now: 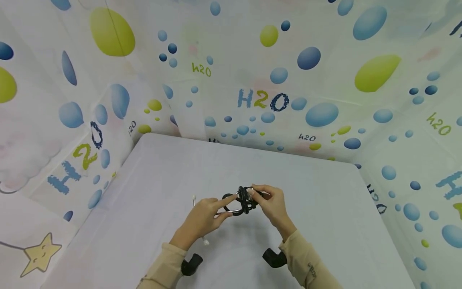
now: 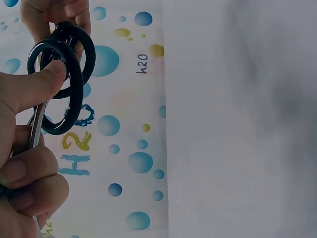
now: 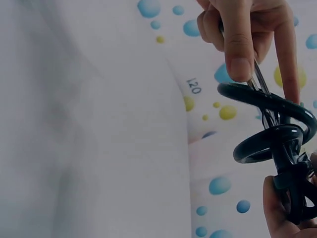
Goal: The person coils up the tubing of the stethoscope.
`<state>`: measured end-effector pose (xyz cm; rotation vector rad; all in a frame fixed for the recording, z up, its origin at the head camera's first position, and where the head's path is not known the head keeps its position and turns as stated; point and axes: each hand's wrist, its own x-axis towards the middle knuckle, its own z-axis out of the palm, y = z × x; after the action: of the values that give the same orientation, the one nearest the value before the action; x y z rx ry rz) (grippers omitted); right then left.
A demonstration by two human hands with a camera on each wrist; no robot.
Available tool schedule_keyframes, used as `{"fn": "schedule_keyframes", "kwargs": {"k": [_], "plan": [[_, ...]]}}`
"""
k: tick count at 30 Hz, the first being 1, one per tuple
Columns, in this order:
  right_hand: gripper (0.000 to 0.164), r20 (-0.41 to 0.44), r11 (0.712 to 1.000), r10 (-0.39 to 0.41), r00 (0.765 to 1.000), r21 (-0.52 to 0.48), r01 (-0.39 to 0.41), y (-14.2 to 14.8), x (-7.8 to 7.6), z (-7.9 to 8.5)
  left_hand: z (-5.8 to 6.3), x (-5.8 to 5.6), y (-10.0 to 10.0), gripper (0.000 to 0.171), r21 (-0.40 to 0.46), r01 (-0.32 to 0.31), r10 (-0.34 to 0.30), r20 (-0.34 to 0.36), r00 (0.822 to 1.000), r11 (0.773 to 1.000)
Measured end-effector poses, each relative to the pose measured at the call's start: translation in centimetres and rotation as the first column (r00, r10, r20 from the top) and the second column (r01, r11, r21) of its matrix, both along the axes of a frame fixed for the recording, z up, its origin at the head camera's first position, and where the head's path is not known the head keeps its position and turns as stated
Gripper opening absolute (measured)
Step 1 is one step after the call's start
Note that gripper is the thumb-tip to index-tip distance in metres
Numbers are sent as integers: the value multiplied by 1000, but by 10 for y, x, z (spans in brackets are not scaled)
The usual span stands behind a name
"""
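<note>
A stethoscope, its black tubing (image 1: 244,202) wound into a bundle of loops, is held up above the table by both hands. My left hand (image 1: 203,216) grips its metal ear tubes (image 2: 36,126), fingers curled round them in the left wrist view and thumb against a black loop (image 2: 78,96). White ear tips (image 1: 206,242) stick out on either side of that hand. At the bundle's far end, my right hand (image 1: 273,204) pinches the wound tubing near a shiny round piece (image 1: 250,192). Two wide loops (image 3: 247,94) stand out in the right wrist view; the right palm is mostly out of frame there.
A white table (image 1: 173,160) lies beneath the hands. Printed curtains (image 1: 231,48) with blue and green drops stand round its back and sides. A black fitting (image 1: 192,265) sits at the left wrist, another black fitting (image 1: 274,258) at the right wrist.
</note>
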<state>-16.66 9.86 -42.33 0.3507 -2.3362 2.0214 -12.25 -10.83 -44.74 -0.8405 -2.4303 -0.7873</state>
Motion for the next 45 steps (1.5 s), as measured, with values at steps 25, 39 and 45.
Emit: {"fn": "schedule_keyframes", "kwargs": {"k": [25,39,45], "plan": [[17,323,983,147,935,-151,-102,11,-6,9,-1,-2,6,48,103,-35,34,14,999,994],[5,408,945,255,877,-299,-135,19,-13,-3,-3,-1,6,48,116,3,4,-63,998,993],[17,377,942,282,882,-282,-181,19,-13,-5,-6,-1,6,46,129,18,-11,-57,998,991]]}}
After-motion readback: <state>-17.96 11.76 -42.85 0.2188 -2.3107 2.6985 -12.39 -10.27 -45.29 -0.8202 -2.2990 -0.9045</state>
